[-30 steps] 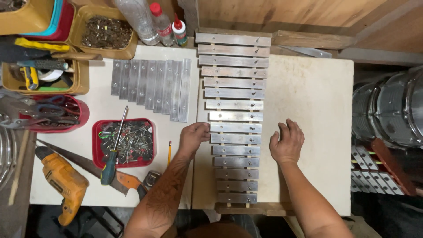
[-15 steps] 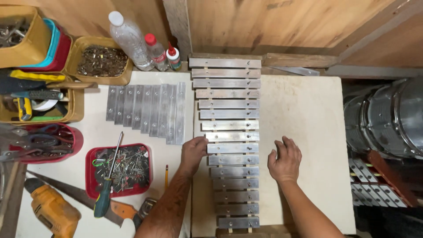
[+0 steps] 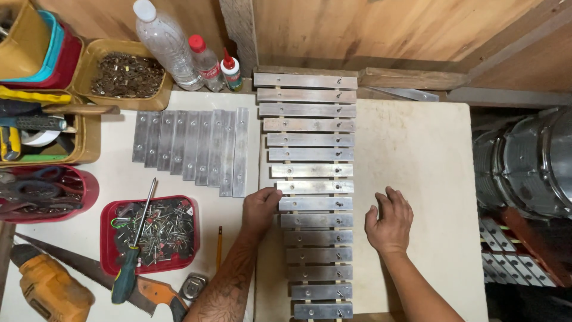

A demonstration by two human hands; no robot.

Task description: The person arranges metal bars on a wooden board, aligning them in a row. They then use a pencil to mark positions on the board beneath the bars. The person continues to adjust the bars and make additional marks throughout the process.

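Nearest the camera, the ladder of flat grey metal bars on two pale wooden rails (image 3: 310, 197) ran up the white worktable (image 3: 417, 155), its shortest bars closest and its longest against the wooden wall. The left hand (image 3: 260, 207) lay at the left ends of the ladder's middle bars, fingers curled close together with the tips touching a bar's end; whether they pinched it I could not tell. The right hand (image 3: 390, 220) rested palm down on the bare tabletop just right of the ladder, apart from the bars, fingers slightly spread and bent.

Left of the ladder's near end lay a small metal tape measure (image 3: 193, 286), a yellow pencil (image 3: 218, 245), an orange-handled handsaw (image 3: 89, 268) and an orange power drill (image 3: 47, 289). A green-handled screwdriver (image 3: 134, 250) rested across a red plastic tray of mixed screws and bits (image 3: 152, 235). Farther up, left of the ladder's middle, a row of loose grey metal bars (image 3: 193, 149) lay side by side. Beyond them, by the ladder's far left corner, stood a clear plastic bottle (image 3: 164, 42), a small red-capped bottle (image 3: 205, 59) and a glue bottle (image 3: 230, 70).
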